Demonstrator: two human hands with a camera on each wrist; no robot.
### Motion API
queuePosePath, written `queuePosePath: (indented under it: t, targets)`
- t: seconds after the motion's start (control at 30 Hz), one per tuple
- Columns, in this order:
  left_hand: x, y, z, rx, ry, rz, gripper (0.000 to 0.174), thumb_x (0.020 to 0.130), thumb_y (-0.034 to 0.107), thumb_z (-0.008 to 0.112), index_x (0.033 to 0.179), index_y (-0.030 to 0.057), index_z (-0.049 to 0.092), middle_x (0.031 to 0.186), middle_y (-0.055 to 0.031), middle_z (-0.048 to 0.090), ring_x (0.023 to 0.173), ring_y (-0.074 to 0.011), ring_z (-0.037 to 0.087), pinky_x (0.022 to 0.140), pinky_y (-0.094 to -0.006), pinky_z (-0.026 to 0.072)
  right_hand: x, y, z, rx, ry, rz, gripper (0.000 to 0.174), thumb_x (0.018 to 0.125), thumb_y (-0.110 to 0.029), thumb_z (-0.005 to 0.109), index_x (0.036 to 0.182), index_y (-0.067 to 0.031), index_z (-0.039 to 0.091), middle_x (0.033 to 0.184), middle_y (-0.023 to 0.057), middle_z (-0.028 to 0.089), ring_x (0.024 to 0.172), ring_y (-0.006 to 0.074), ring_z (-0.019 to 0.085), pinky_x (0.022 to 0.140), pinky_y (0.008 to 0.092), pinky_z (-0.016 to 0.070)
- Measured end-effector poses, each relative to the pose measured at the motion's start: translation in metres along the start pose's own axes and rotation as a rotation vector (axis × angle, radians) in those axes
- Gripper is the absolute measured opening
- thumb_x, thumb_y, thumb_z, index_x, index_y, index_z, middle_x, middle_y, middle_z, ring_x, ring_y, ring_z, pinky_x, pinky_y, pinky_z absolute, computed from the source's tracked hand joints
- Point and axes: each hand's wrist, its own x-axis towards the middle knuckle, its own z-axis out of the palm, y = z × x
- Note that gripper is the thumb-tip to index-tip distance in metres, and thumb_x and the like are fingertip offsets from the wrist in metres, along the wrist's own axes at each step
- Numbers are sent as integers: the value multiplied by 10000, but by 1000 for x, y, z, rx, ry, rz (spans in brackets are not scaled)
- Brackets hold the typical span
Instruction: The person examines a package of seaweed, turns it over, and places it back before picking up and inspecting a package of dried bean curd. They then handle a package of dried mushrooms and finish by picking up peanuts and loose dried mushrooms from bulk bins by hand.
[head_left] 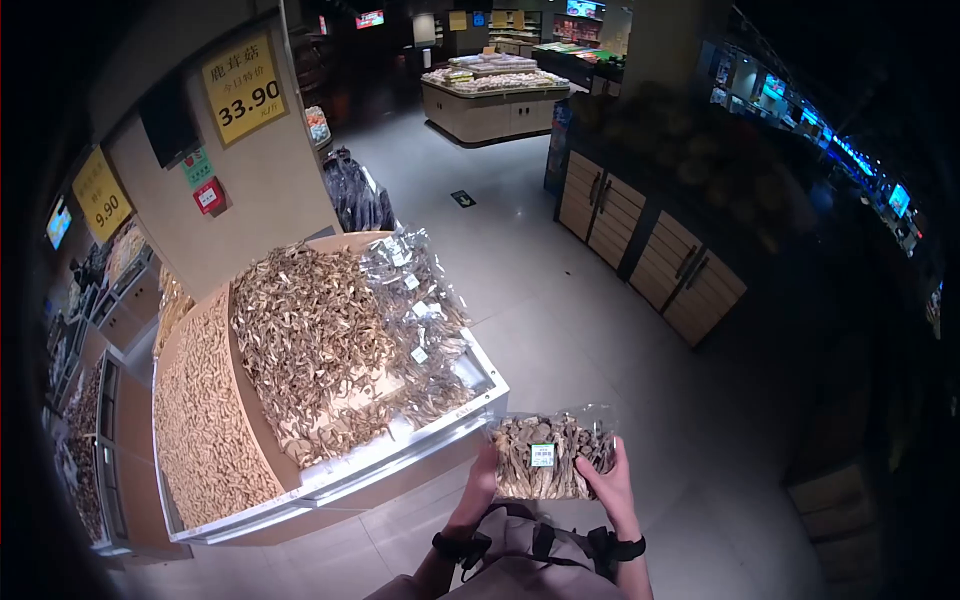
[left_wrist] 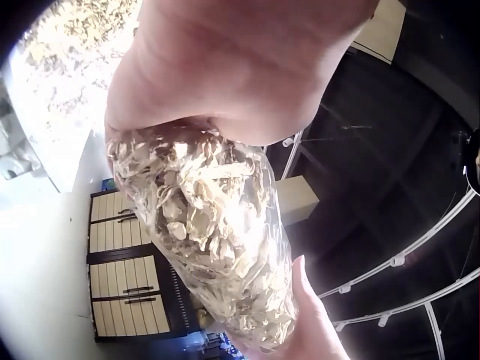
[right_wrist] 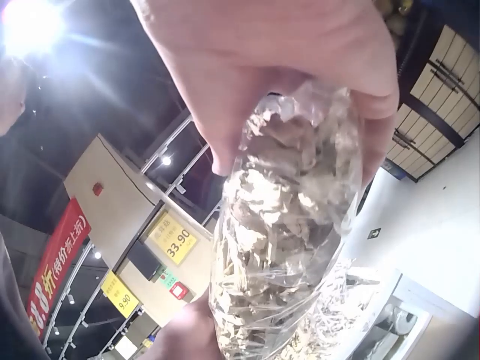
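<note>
Display stand (head_left: 392,455) — loose dried mushrooms (head_left: 310,325), clear bags (head_left: 412,300), pale pieces (head_left: 205,410).

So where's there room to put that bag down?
The floor is bare between stand and cabinets. On the stand, a small corner gap shows between other bags and the rim, maybe tight for the held bag. Mushrooms and pale pieces crowd most of the rest.

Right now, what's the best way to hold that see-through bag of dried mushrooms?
I'd grip the bag by both short ends, left hand from the left, right hand from the right. It's wide and bulging, so two hands should probably keep it steady and leave its label uncovered.
</note>
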Motion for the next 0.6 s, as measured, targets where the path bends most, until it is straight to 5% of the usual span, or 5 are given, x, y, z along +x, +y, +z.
queuePosePath:
  t: [0.07,0.1,0.2,0.27,0.6]
  targets:
    - [9,24,27,60,83,-127,524,1055,355,391,1415,-24,349,1314,-136,522,1204,-191,488,1055,-324,357,22,6,-12,-7,7,-60,503,846,-185,770,1232,5,510,1082,91,651,995,158,609,909,310,473]
    - [7,26,31,75,36,-239,579,1011,322,519,1430,-18,309,1318,-150,520,1198,-194,494,1045,-339,372,31,4,-15,16,24,-22,486,849,-197,769,1219,4,526,1080,87,655,986,157,611,906,310,473]
    - [19,14,37,8,50,-274,650,970,176,600,1485,24,233,1302,-91,500,1168,-163,489,1003,-327,410,61,8,-21,36,-14,32,451,858,-223,762,1189,9,563,1074,80,663,970,151,614,902,307,473]
    - [36,25,41,-22,126,-239,672,974,223,608,1491,26,227,1351,-99,486,1221,-167,471,1043,-330,387,84,11,-20,37,-68,97,436,862,-220,757,1181,15,575,1068,78,665,974,151,613,899,303,473]
    - [171,10,29,63,437,-133,560,903,263,701,1336,21,440,1155,-122,644,1041,-176,619,907,-325,499,234,-7,-1,185,-350,99,423,901,-224,715,1220,-3,547,1103,59,649,1000,120,593,905,287,467]
